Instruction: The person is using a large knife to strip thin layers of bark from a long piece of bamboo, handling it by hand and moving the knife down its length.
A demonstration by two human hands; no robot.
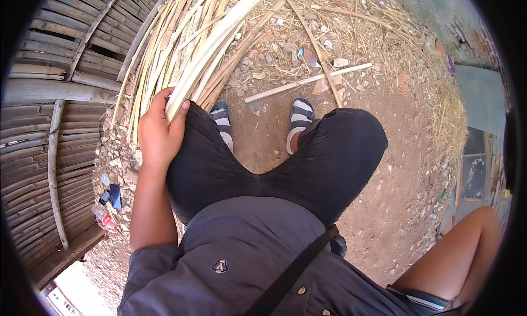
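Observation:
My left hand point(160, 128) grips the near end of a long, pale bamboo strip point(215, 40), thumb on top, beside my left knee. From there the strip slants up and away to the right, past the top edge of the view. Under and beside it lies a loose pile of split bamboo strips point(159, 58), pale and brownish, spread along the left. My right arm point(447, 255) is bent at the lower right, and its hand is out of the picture.
Two more strips cross on the dirt ground beyond my feet: a pale flat strip point(307, 83) and a brown strip point(315, 47). A bamboo slat wall point(33, 168) stands at the left. Straw point(379, 41), stones and brick bits litter the ground. A plastic bottle point(105, 218) lies near the wall.

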